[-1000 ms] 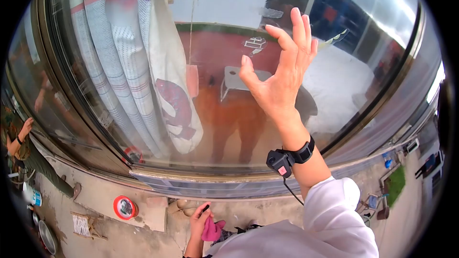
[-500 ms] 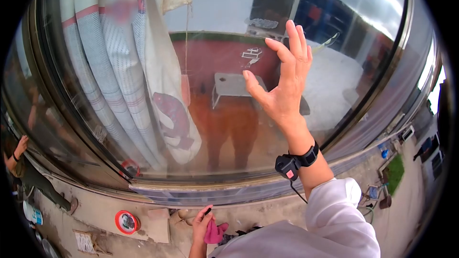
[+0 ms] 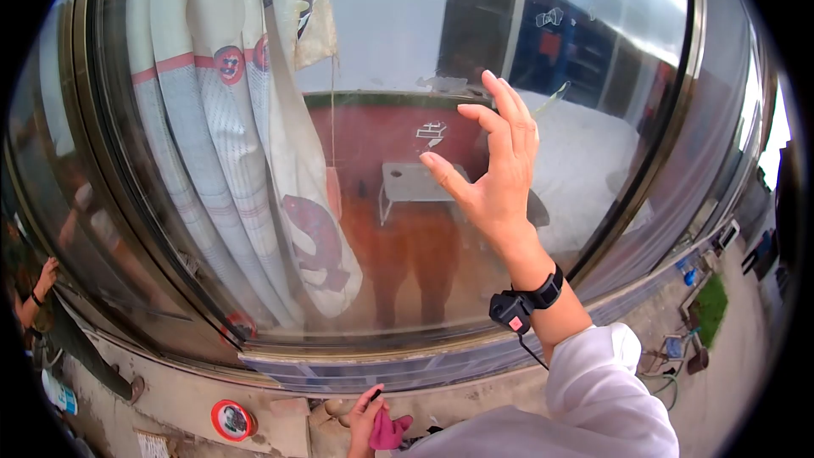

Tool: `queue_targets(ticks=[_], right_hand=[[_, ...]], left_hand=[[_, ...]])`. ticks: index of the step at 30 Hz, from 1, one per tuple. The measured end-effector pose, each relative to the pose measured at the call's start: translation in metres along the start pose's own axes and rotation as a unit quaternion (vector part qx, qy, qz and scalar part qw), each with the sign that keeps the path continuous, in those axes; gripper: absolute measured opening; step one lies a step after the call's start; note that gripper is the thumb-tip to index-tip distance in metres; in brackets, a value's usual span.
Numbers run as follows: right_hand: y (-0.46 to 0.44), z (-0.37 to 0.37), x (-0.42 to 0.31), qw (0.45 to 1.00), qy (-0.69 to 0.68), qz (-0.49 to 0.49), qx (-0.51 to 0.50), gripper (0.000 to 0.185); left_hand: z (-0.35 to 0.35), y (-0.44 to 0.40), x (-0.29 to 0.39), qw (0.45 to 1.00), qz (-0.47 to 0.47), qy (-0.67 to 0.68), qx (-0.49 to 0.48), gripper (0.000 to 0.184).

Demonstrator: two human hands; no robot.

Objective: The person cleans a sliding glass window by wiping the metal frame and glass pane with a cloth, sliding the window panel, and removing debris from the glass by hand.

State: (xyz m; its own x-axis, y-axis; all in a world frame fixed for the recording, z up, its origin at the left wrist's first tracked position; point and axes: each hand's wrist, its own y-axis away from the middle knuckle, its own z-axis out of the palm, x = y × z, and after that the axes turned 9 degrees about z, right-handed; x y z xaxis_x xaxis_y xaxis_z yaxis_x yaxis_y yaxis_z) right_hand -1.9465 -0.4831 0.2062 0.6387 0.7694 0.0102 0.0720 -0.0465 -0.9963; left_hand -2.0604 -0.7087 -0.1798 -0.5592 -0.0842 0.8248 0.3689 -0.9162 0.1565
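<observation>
My right hand is raised in front of a large glass window. Its fingers are spread, thumb and forefinger apart, with nothing between them; I cannot tell whether they touch the pane. White sticker-like remnants show on the glass just left of the fingertips. A black strap with a small camera-like device circles my right wrist. Low in the view, my left hand is closed around a pink cloth. A small black object sticks out at its fingertips, too small to name.
Behind the pane hang pale curtains, and a small white table stands inside. A red bucket is on the ground at lower left. Another person's hand is at the far left, beside the window frame. A hose lies at right.
My right hand has shifted slightly down and left in the view, still spread. The window scene and the ground have shifted down. My left hand keeps hold of the pink cloth.
</observation>
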Motion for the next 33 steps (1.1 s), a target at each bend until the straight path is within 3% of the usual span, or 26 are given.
queue_targets(ticks=[5, 9, 11, 23, 30, 31, 32, 33], right_hand=[[-0.026, 0.006, 0.002, 0.999, -0.009, 0.024, 0.035, 0.041], [-0.043, 0.025, -0.007, 0.997, 0.001, -0.011, 0.080, 0.041], [-0.045, 0.034, -0.008, 0.996, -0.009, -0.010, 0.088, 0.041], [-0.046, 0.028, 0.000, 0.998, -0.034, -0.003, 0.057, 0.038], [-0.044, 0.026, -0.007, 0.999, -0.012, -0.004, 0.048, 0.038], [-0.044, 0.027, -0.010, 0.999, -0.011, -0.005, 0.053, 0.037], [-0.043, 0.026, -0.012, 0.998, -0.016, -0.011, 0.055, 0.037], [-0.043, 0.024, -0.012, 0.999, -0.012, -0.004, 0.042, 0.035]], left_hand=[[-0.018, -0.005, -0.015, 1.000, -0.010, 0.023, -0.012, 0.031], [-0.026, -0.010, -0.019, 0.999, 0.020, 0.014, -0.025, 0.030], [-0.023, -0.008, -0.015, 0.999, -0.011, 0.036, -0.005, 0.030], [-0.032, -0.014, -0.012, 1.000, 0.022, 0.014, -0.017, 0.029], [-0.050, 0.002, -0.015, 0.998, -0.003, 0.056, 0.005, 0.025], [-0.060, 0.004, -0.033, 0.975, 0.154, -0.159, -0.020, 0.029], [-0.063, 0.002, -0.043, 0.881, 0.302, -0.361, -0.039, 0.032], [-0.057, -0.003, -0.036, 0.881, 0.311, -0.355, -0.032, 0.032]])
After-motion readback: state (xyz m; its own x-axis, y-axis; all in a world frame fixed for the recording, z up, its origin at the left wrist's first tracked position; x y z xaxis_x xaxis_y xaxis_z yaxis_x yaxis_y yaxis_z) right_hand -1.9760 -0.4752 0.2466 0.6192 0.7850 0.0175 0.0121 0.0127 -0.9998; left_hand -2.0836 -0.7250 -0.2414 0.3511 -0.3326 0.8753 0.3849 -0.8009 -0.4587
